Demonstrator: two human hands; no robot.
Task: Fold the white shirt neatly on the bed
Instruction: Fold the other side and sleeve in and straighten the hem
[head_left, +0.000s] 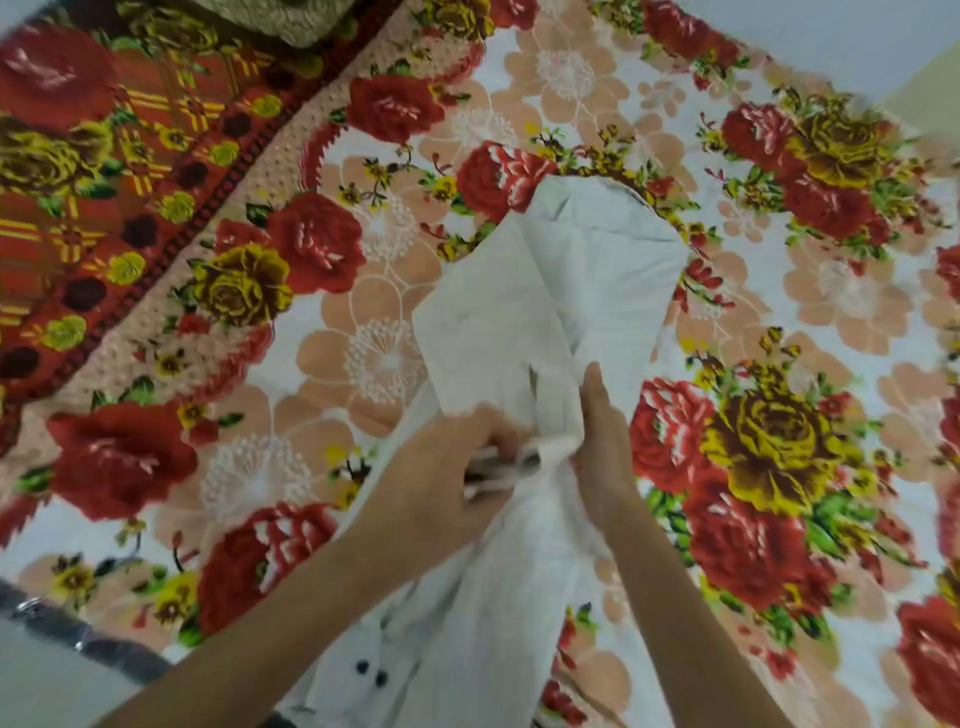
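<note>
Both hands, the left hand (457, 462) and the right hand (602, 441), grip the bunched white shirt (561, 291) at frame centre above the bed (363, 358); better spread it flat first.

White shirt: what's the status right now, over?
Left hand grips white shirt mid-bunch; right hand pinches alongside. Unfolded, far end on flowered bedspread. Nothing obstructing.

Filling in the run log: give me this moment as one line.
step: unfolded | left hand: grips bunched white shirt | right hand: against bunch, grip hidden | far end: on floral bedspread
</note>
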